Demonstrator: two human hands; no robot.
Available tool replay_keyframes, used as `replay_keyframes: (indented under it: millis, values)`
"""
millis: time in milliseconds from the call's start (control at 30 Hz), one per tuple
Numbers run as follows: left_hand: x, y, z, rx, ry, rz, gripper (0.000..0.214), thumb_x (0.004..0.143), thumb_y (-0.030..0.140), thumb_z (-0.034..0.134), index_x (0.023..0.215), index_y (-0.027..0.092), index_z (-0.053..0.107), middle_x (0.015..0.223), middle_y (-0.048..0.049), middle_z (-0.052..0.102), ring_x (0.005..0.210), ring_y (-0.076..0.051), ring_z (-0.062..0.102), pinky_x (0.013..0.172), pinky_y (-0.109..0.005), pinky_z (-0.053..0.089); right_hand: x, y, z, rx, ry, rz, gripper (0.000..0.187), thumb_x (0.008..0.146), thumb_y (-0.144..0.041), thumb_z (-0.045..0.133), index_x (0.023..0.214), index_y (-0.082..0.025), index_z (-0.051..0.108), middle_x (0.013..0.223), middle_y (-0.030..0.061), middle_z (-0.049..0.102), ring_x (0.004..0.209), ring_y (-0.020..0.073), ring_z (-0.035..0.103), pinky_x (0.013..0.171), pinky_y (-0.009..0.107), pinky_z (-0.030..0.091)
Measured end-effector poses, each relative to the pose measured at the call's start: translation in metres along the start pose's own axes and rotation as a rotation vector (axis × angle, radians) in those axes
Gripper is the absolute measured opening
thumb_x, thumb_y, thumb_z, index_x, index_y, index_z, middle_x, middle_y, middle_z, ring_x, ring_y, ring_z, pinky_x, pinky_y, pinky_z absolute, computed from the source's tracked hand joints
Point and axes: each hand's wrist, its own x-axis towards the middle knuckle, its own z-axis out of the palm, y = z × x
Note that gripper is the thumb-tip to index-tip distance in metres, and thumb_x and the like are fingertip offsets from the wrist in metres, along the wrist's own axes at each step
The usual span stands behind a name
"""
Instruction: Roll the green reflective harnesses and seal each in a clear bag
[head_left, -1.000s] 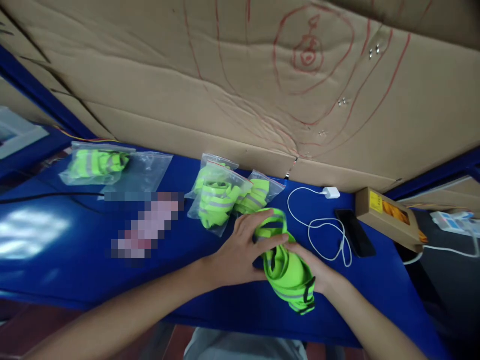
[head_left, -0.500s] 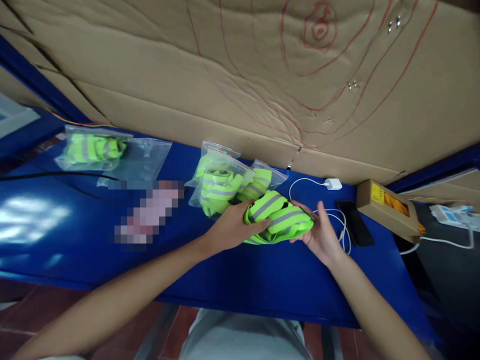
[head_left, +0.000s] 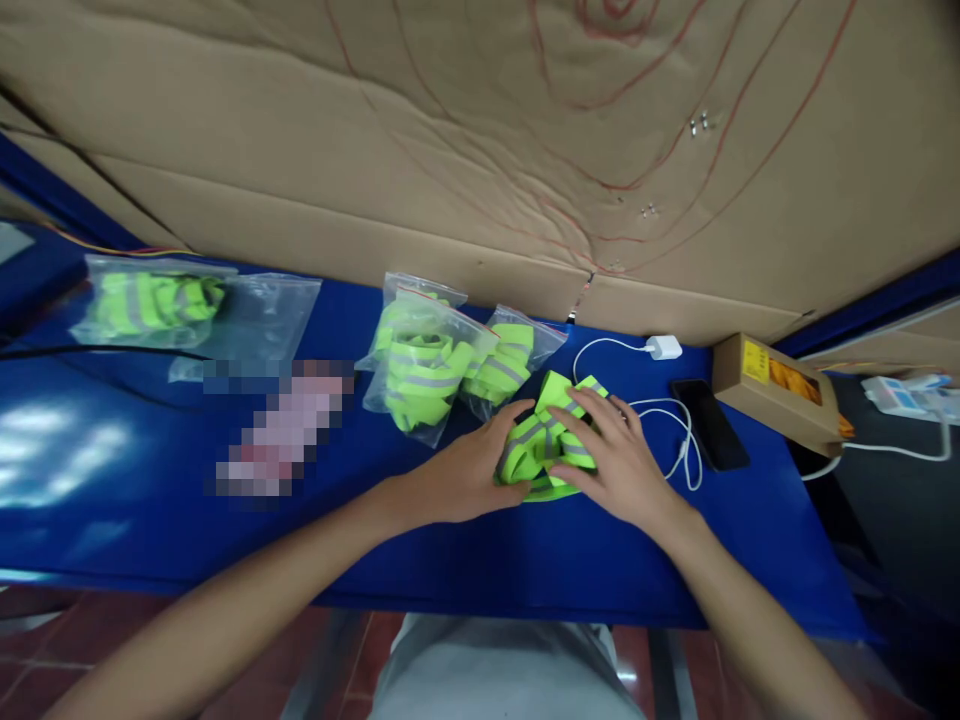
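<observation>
Between my hands is a loosely folded bundle of neon yellow-green reflective strap point(head_left: 534, 445) with grey stripes, low over the blue table. My left hand point(head_left: 466, 472) curves around its left side, thumb above and fingers below. From the right, my right hand point(head_left: 621, 455) lies over the top with bent fingers pressing into the folds. Part of the bundle is hidden under these fingers. Just behind and to the left lie clear zip bags point(head_left: 424, 375) packed with the same strap, and another filled bag point(head_left: 501, 365) sits closest to the bundle.
Far left, another filled bag point(head_left: 150, 300) lies beside a flat clear bag point(head_left: 266, 310). A blurred-out patch point(head_left: 289, 430) covers something pinkish. On the right are a white cable and charger point(head_left: 663, 347), a black phone point(head_left: 709, 425) and a cardboard box point(head_left: 776, 390). Cardboard point(head_left: 375, 180) walls the back.
The strap bundle has come down and slightly left, and its folds look looser. My right hand has moved from its right end to over the top. The camera view has shifted a little.
</observation>
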Motion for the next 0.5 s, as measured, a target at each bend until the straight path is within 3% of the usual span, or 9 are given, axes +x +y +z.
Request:
replay_keyframes:
  millis: [67, 167, 267, 367, 433, 500]
  values:
    - [0.000, 0.002, -0.003, 0.137, -0.021, -0.005, 0.079, 0.088, 0.030, 0.066, 0.156, 0.025, 0.028, 0.146, -0.0139, 0.056, 0.113, -0.028, 0.069, 0.094, -0.041, 0.056, 0.000, 0.014, -0.001, 0.017, -0.018, 0.046, 0.061, 0.101, -0.058, 0.051, 0.154, -0.028, 0.044, 0.161, 0.0137, 0.042, 0.150, 0.0344, 0.039, 0.118, 0.059, 0.033]
    - [-0.001, 0.005, -0.005, 0.440, -0.074, 0.090, 0.040, 0.096, 0.034, 0.056, 0.135, 0.027, 0.058, 0.114, -0.0061, 0.068, 0.085, -0.022, 0.072, 0.074, -0.033, 0.055, 0.000, 0.029, -0.002, 0.030, 0.047, 0.140, 0.060, 0.101, -0.057, 0.053, 0.152, -0.027, 0.046, 0.157, 0.0145, 0.047, 0.145, 0.0345, 0.045, 0.112, 0.055, 0.042]
    - [-0.002, 0.005, -0.006, 0.597, -0.084, 0.262, 0.025, 0.096, 0.040, 0.056, 0.108, 0.023, 0.071, 0.089, -0.0026, 0.067, 0.071, -0.018, 0.068, 0.061, -0.028, 0.046, -0.002, 0.037, -0.008, -0.020, 0.267, 0.234, 0.054, 0.101, -0.047, 0.057, 0.150, -0.025, 0.049, 0.153, 0.0152, 0.051, 0.140, 0.0338, 0.051, 0.111, 0.053, 0.044]
    - [-0.003, 0.003, -0.004, 0.614, -0.068, 0.350, 0.021, 0.094, 0.036, 0.056, 0.097, 0.021, 0.071, 0.080, -0.0009, 0.065, 0.064, -0.015, 0.064, 0.055, -0.028, 0.040, -0.006, 0.036, -0.017, -0.136, 0.562, 0.304, 0.044, 0.102, -0.029, 0.054, 0.146, -0.026, 0.053, 0.152, 0.0158, 0.050, 0.140, 0.0346, 0.050, 0.112, 0.054, 0.043]
    - [-0.002, 0.004, -0.003, 0.605, -0.072, 0.371, 0.018, 0.093, 0.032, 0.056, 0.094, 0.021, 0.071, 0.079, -0.0006, 0.064, 0.061, -0.015, 0.062, 0.053, -0.028, 0.039, -0.008, 0.025, -0.021, -0.157, 0.698, 0.207, 0.045, 0.099, -0.019, 0.054, 0.144, -0.028, 0.055, 0.147, 0.0152, 0.054, 0.138, 0.0342, 0.052, 0.110, 0.054, 0.045]
    - [-0.002, 0.006, -0.002, 0.582, -0.086, 0.372, 0.016, 0.091, 0.029, 0.057, 0.093, 0.020, 0.071, 0.081, -0.0008, 0.066, 0.062, -0.015, 0.063, 0.054, -0.029, 0.039, -0.009, 0.008, -0.021, -0.056, 0.636, -0.031, 0.049, 0.097, -0.013, 0.055, 0.144, -0.028, 0.056, 0.136, 0.0124, 0.064, 0.130, 0.0303, 0.059, 0.108, 0.050, 0.048]
